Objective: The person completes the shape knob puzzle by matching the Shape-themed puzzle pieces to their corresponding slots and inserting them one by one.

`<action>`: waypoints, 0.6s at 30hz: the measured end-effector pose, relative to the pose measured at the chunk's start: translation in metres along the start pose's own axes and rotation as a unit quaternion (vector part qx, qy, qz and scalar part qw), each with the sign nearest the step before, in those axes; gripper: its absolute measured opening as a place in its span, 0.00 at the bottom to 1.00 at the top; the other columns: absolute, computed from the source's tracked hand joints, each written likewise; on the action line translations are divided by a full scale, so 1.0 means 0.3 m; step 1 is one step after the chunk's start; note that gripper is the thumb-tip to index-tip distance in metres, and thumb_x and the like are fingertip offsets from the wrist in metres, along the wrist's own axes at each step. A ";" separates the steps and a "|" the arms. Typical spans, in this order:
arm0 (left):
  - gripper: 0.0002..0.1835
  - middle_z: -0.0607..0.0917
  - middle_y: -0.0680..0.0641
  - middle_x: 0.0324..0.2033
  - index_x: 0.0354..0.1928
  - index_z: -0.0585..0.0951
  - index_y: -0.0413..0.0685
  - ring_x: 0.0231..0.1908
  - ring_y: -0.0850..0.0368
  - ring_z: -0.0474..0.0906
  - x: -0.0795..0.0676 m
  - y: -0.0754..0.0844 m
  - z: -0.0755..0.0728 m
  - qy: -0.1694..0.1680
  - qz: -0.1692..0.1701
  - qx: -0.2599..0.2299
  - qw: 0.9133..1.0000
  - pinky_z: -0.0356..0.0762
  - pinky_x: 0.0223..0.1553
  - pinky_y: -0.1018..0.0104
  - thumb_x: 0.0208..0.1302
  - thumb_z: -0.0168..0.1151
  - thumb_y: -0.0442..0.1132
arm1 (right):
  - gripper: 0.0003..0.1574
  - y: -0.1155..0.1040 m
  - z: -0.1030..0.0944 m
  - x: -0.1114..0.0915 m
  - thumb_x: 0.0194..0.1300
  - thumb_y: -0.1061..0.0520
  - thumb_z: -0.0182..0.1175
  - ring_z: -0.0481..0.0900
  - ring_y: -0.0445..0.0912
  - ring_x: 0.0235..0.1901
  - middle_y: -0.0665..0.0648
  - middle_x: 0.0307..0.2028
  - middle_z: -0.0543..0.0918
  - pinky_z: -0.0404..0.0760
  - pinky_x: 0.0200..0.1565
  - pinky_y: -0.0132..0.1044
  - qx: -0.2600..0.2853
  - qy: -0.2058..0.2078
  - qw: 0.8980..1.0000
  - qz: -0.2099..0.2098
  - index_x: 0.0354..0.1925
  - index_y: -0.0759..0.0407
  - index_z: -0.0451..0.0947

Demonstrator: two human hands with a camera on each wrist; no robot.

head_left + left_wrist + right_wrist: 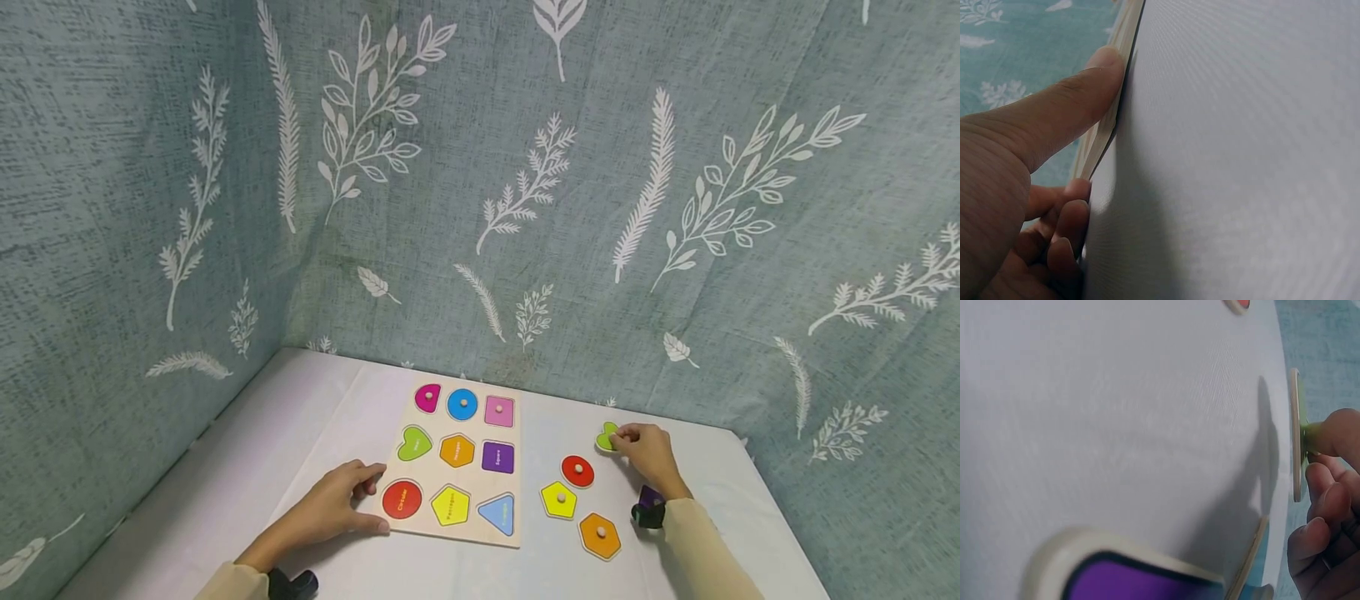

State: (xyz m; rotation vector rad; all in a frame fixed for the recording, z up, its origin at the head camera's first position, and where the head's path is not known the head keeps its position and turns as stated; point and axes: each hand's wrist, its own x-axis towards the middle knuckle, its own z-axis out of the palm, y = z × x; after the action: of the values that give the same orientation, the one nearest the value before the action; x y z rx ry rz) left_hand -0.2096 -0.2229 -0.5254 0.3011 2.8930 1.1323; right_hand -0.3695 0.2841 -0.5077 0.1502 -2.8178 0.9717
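A pale wooden puzzle board [480, 483] lies flat, with knobbed pieces in its back row. My left hand [336, 502] rests at the board's front left corner; its thumb [1079, 94] presses the edge while the other fingers sit loosely bent beside it. My right hand [651, 457] pinches the knob of a green heart piece [606, 437], held above the table with its shadow below in the right wrist view. Nearby lie a red oval piece [577, 472], a yellow pentagon piece [558, 500] and an orange hexagon piece [600, 536].
A purple piece [1141, 578] lies under my right wrist, partly hidden in the head view. Beside it shows a light blue piece [1257, 569]. The white tablecloth [525, 575] meets a leaf-patterned curtain [450, 217] at the back and sides.
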 end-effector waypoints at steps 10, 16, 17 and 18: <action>0.47 0.73 0.56 0.33 0.61 0.80 0.33 0.37 0.59 0.68 -0.001 -0.003 -0.003 0.001 0.010 0.006 1.000 0.70 0.40 0.67 0.38 0.88 0.51 | 0.10 -0.058 0.011 -0.015 0.63 0.57 0.72 0.78 0.45 0.30 0.52 0.29 0.85 0.78 0.36 0.36 -0.008 0.003 0.999 -0.048 0.38 0.65 0.88; 0.49 0.72 0.55 0.33 0.62 0.80 0.34 0.38 0.57 0.68 0.005 -0.008 0.003 -0.003 -0.001 -0.005 1.000 0.71 0.40 0.68 0.37 0.88 0.52 | 0.10 -0.102 0.025 -0.024 0.63 0.57 0.72 0.79 0.45 0.32 0.52 0.29 0.86 0.78 0.37 0.36 -0.007 0.003 0.997 -0.075 0.38 0.64 0.88; 0.49 0.72 0.55 0.33 0.62 0.80 0.34 0.38 0.57 0.68 0.006 -0.009 0.004 -0.003 -0.001 -0.006 1.000 0.71 0.40 0.68 0.37 0.88 0.52 | 0.10 -0.108 0.028 -0.025 0.63 0.57 0.73 0.79 0.45 0.31 0.52 0.29 0.86 0.78 0.37 0.36 -0.007 0.002 0.997 -0.080 0.37 0.64 0.88; 0.49 0.72 0.55 0.33 0.62 0.80 0.34 0.38 0.57 0.68 0.006 -0.010 0.005 -0.003 -0.001 -0.006 1.000 0.71 0.40 0.68 0.37 0.88 0.52 | 0.10 -0.117 0.032 -0.026 0.62 0.57 0.73 0.79 0.45 0.31 0.52 0.29 0.86 0.78 0.36 0.35 -0.007 0.001 0.997 -0.083 0.37 0.64 0.88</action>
State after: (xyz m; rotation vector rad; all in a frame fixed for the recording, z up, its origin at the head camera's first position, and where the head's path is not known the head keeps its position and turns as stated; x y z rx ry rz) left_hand -0.2118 -0.2238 -0.5285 0.3016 2.8791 1.1462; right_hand -0.3578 0.2511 -0.4955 0.3737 -2.7574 0.9138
